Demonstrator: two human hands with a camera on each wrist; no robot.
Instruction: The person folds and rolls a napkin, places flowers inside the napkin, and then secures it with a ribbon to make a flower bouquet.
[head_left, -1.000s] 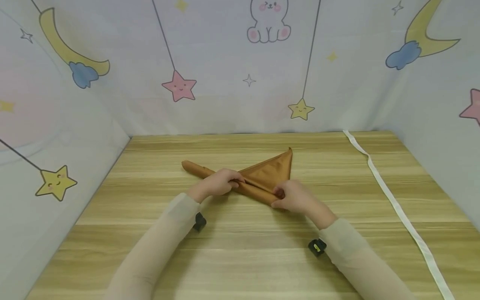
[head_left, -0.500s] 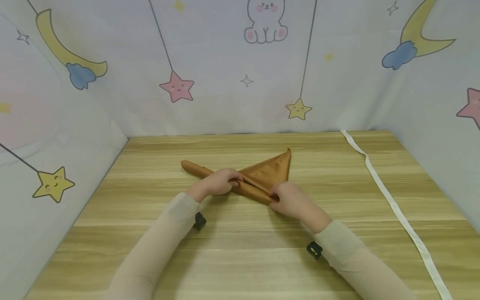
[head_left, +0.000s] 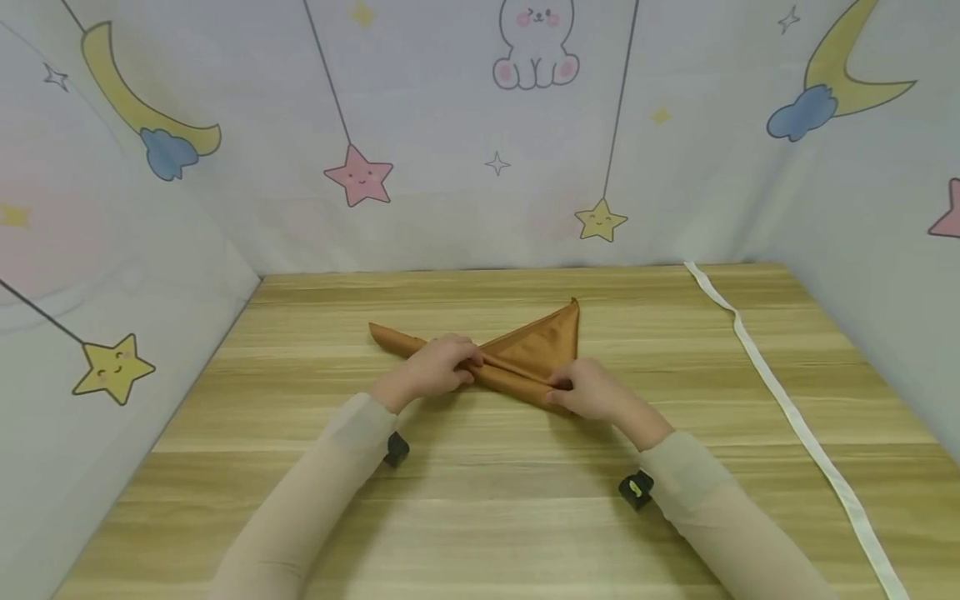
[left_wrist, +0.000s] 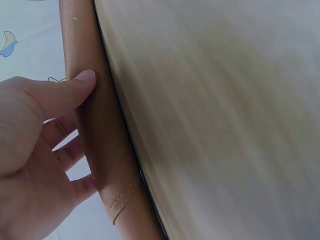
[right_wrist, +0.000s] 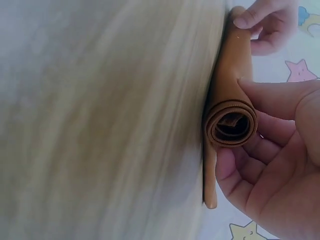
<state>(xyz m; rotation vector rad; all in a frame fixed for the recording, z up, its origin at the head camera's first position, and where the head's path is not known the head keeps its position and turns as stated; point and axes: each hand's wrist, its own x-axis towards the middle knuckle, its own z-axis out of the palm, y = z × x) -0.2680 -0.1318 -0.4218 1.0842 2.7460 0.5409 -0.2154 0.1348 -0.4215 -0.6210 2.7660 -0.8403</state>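
A brown satiny cloth napkin lies in the middle of the table, its near edge rolled into a tube and its far part a flat triangle pointing away. My left hand grips the roll near its middle, thumb on the near side and fingers reaching round the far side. At the roll's right end, my right hand holds it between thumb and fingers. In the right wrist view the open end of the roll shows several spiral layers. A stitched hem corner lies along the tube.
A long white ribbon-like strip runs down the right side of the wood-grain table. Pale cloth walls with stars and moons stand at the back and both sides. A dark wrist camera hangs under the right wrist.
My right hand shifted slightly left along the roll, then back to its right end, where its fingers now lie less tucked in. My left hand stays near the middle of the roll.
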